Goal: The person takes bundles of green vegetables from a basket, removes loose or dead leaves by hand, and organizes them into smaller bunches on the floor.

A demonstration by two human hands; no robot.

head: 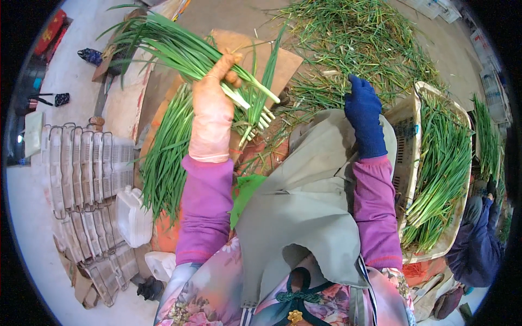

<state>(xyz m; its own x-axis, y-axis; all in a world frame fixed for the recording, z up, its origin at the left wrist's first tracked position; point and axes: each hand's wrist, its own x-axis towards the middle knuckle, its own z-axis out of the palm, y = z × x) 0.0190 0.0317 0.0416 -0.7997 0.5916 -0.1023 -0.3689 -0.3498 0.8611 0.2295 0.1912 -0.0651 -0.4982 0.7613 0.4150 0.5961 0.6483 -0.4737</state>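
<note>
My left hand (pixel 216 91), in a pale orange rubber glove, grips a bunch of long green allium stalks (pixel 175 45). Their leaves fan to the upper left and the white stem ends point lower right. Below that hand a larger pile of the same stalks (pixel 169 150) lies on a brown board (pixel 281 65), white ends towards the right. A few stalks (pixel 267 77) stick up beside the bunch. My right hand (pixel 363 110), in a dark blue knit glove, is over my right knee near the crate, its fingers loosely extended. I see nothing held in it; its palm is hidden.
At right stands a white plastic crate (pixel 416 163) filled with stalks. Loose leaves and trimmings (pixel 363 40) cover the floor ahead. Stacked white crates (pixel 81 163) and a white plastic jug (pixel 132 216) are at left. Another person in dark clothing (pixel 475 248) sits at far right.
</note>
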